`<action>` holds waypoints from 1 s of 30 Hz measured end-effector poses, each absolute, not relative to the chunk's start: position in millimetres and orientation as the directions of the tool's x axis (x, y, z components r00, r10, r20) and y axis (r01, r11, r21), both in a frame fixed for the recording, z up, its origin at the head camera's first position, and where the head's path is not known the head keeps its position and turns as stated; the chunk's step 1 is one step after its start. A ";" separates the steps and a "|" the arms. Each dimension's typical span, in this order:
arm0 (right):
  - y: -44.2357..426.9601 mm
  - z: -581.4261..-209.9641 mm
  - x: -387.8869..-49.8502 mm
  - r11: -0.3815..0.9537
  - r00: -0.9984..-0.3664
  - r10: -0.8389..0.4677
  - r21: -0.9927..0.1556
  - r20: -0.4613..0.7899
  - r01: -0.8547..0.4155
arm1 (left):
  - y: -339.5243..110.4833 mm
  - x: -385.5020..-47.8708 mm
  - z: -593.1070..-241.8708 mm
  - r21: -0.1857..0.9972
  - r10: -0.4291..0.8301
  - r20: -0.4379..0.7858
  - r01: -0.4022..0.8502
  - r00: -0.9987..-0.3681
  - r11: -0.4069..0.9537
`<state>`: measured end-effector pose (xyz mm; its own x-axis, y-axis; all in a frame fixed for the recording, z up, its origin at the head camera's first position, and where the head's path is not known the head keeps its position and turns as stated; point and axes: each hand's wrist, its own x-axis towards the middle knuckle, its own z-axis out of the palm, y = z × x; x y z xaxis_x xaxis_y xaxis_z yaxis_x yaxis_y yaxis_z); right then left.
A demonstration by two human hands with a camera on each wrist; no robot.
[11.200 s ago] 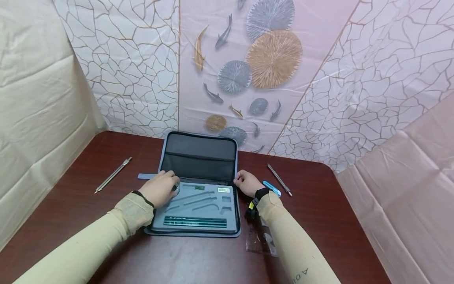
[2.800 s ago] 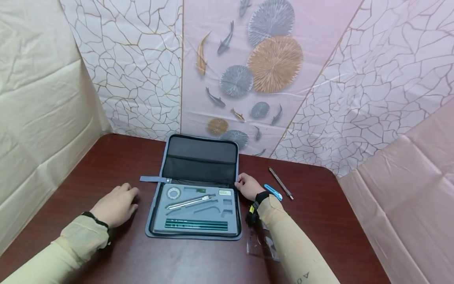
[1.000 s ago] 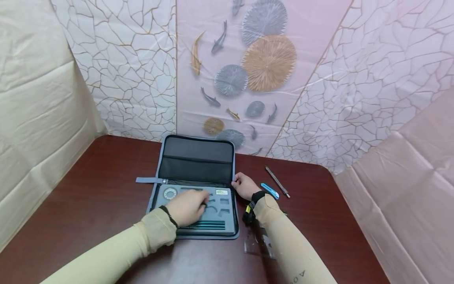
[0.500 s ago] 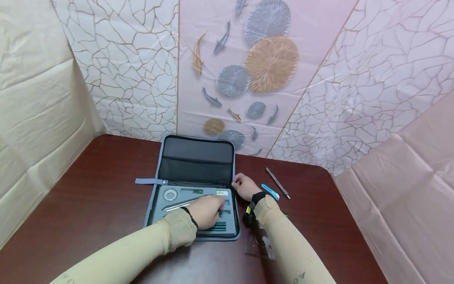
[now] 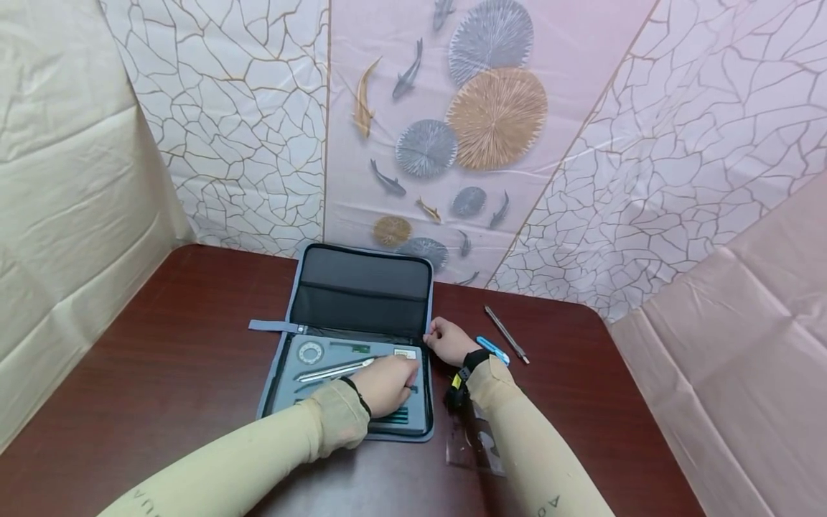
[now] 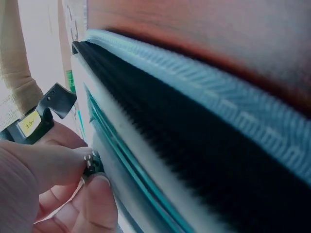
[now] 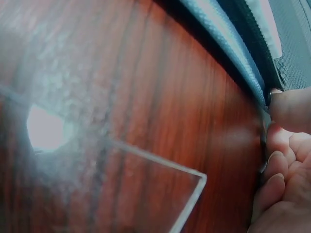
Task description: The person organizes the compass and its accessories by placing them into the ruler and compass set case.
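Note:
An open zip case lies on the table, its grey foam tray facing up. My left hand is over the tray's right part. In the left wrist view its thumb and finger pinch a small dark green piece with white marks, beside the green pencils. A silver compass lies in its slot, partly behind that hand, below a white ring-shaped piece. My right hand pinches the case's edge at the right end of the hinge.
Right of the case lie a light blue cutter and a slim silver pen-like tool. A clear plastic sheet is near the right forearm. A blue-grey strap sticks out left. Patterned cloth hangs behind the table.
The silver compass, formerly on the table at left, is in the tray. My left hand has moved right from the table, across the tray. My right hand stays at the case edge.

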<state>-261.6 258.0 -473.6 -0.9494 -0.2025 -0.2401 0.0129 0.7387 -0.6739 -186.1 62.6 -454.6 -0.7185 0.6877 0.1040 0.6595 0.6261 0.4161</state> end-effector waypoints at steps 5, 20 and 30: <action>258.6 -473.8 -261.3 0.730 -0.952 -0.199 -0.684 -0.233 0.015 | 63.7 -184.7 -450.7 0.410 0.676 0.101 0.650 -0.730 0.640; 256.5 -477.9 -258.5 0.745 -0.957 -0.171 -0.667 -0.235 0.030 | 70.6 -181.4 -443.9 0.331 0.677 0.027 0.645 -0.736 0.688; 255.1 -478.3 -259.0 0.749 -0.960 -0.157 -0.661 -0.230 0.036 | 71.8 -181.4 -445.2 0.326 0.672 0.074 0.655 -0.737 0.682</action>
<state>-259.0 255.1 -478.3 -0.9603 -0.1574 -0.2304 0.0358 0.7494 -0.6611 -181.4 71.8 -445.2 -0.7368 0.6720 0.0745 0.6549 0.6819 0.3257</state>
